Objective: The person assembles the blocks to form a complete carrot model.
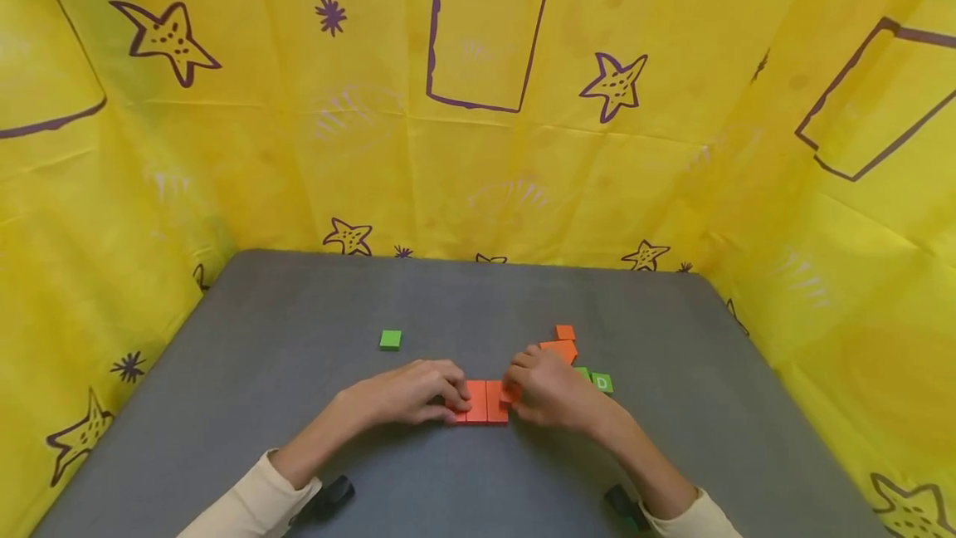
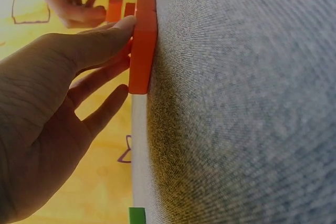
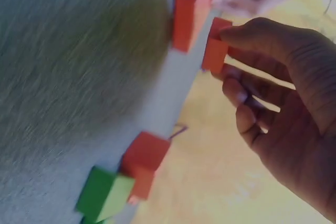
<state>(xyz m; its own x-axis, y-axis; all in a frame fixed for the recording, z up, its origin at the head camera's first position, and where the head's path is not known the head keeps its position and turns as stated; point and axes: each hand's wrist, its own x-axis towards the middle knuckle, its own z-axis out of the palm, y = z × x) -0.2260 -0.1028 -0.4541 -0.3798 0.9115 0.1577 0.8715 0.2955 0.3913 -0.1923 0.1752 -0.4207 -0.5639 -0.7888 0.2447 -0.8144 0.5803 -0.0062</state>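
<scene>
Several flat orange blocks (image 1: 478, 402) stand side by side in a row on the grey table. At the row's left end, my left hand (image 1: 414, 393) holds the end block between thumb and fingers; in the left wrist view its thumb lies on the block's (image 2: 143, 59) upper edge. My right hand (image 1: 553, 393) pinches a small orange block (image 3: 216, 51) between thumb and fingers. That block is raised over the row's right end in the head view. The right wrist view is blurred.
Beyond my right hand lie an orange block with an angled end (image 1: 562, 350) and a small orange block (image 1: 565, 332). A green block marked D (image 1: 602, 383) and another green one (image 1: 582, 373) sit beside it. One green block (image 1: 391, 340) lies left. Yellow cloth (image 1: 478, 173) encloses the table.
</scene>
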